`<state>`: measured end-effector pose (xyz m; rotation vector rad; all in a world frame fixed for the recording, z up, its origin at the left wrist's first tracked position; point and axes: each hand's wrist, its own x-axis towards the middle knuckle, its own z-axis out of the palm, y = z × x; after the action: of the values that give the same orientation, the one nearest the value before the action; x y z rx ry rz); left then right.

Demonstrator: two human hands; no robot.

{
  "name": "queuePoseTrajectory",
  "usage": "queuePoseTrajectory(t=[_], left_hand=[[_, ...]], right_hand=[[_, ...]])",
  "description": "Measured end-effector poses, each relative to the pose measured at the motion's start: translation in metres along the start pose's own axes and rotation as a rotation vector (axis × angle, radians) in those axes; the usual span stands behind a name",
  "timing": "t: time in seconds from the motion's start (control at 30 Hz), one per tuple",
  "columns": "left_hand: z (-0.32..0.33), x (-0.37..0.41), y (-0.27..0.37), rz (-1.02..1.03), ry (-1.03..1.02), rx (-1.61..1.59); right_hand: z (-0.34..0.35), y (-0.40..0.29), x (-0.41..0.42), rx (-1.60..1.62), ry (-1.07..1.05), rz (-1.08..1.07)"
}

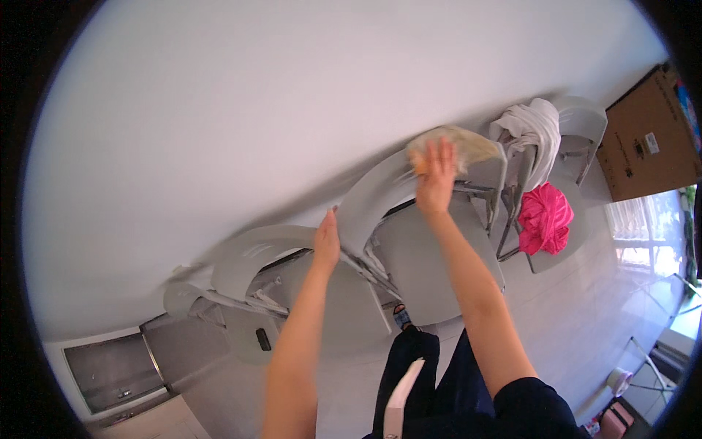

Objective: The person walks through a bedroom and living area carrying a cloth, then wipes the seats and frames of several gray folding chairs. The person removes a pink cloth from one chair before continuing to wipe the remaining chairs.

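A grey plastic folding chair (378, 189) stands before me with its curved backrest towards the white wall. My right hand (437, 178) lies flat with fingers extended on a beige cloth (474, 145), holding it against the top of that backrest. An orange patch shows beside the fingers; whether it belongs to the cloth is unclear. At the left end of the same backrest, my left hand (327, 240) grips the edge, its fingers partly hidden. The chair's seat (425, 258) is unfolded below my right forearm.
More grey folding chairs (263, 241) line the wall on both sides. A white cloth (535, 129) hangs over one at the right, and a bunched pink cloth (545, 219) lies on its seat. A black object (263, 339) rests on a left seat. A cardboard box (650, 137) stands far right.
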<state>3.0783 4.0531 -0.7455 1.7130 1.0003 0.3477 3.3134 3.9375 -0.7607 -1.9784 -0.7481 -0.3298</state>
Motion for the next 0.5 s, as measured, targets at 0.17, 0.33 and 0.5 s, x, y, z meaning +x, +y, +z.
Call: queuePoseTrajectory(t=[0.17,0.33,0.5], left_hand=[[-0.009,0.004,0.003,-0.196,-0.147,-0.437],[-0.017,0.006,0.025,-0.211,-0.265,-0.581],[-0.019,0.035,0.010,-0.179,-0.202,-0.091]], right_hand=[[0.056,-0.093,-0.075,0.219,-0.132,-0.027],[0.052,-0.125,-0.164,0.367,-0.323,0.061],[0.008,-0.110,-0.264,1.095,-0.192,1.265]])
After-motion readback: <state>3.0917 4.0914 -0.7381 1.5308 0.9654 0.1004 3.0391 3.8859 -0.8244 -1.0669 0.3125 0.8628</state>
